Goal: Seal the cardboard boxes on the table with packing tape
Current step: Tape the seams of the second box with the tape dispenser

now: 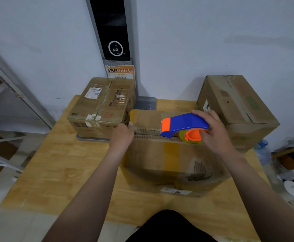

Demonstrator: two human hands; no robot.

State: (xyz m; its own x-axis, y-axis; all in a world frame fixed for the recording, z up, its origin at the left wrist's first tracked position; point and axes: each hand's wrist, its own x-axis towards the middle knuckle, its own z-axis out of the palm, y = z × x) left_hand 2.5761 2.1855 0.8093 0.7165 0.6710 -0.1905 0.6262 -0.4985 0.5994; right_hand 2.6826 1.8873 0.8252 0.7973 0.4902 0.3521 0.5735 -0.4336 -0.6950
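A large worn cardboard box stands in the middle of the wooden table, its top flaps meeting in a seam. My right hand grips a blue and orange tape dispenser with a roll of clear tape, held over the seam near its right part. At the seam's left end my left hand presses down with curled fingers; whether it pinches the tape end cannot be made out. A taped box sits at the back left. Another box sits at the back right.
A grey kiosk pillar with a dark screen stands against the wall behind the table. A metal shelf frame is on the left. Clutter, including a water bottle, lies on the floor at the right. The table's front edge is near my body.
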